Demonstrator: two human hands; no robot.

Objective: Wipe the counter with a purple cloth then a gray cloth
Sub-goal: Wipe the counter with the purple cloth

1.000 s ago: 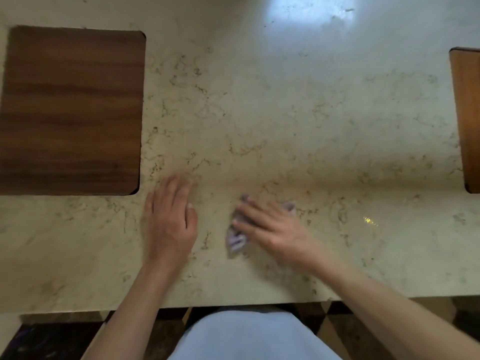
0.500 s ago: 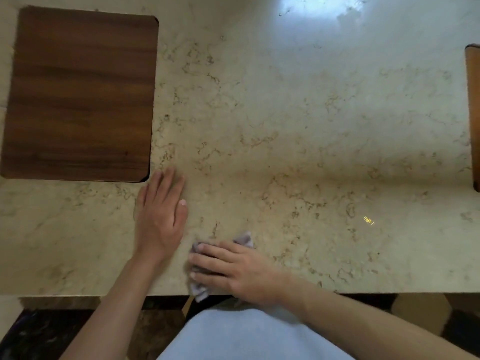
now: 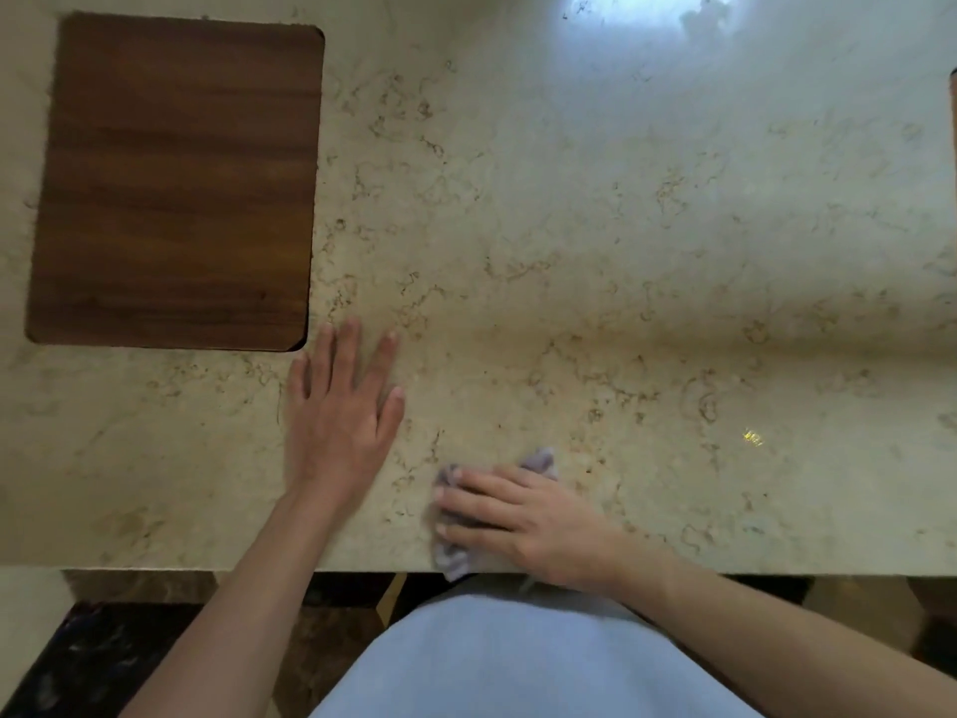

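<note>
Since a second ago the right hand (image 3: 523,526) has been dragging the purple cloth (image 3: 448,557) from mid-tabletop back to the near edge, where one corner is now hanging over. Its fingers (image 3: 466,502) are lying flat and close together on top of the cloth, pressing rather than clamping it. The left hand (image 3: 339,412) is resting palm down, fingers slightly spread, just beside the corner of the wooden board (image 3: 171,184), bracing on the tabletop (image 3: 621,251). To wipe well, the next stroke probably wants even palm pressure, overlapping passes outward, and the cloth kept fully on the surface. No gray cloth is showing.
</note>
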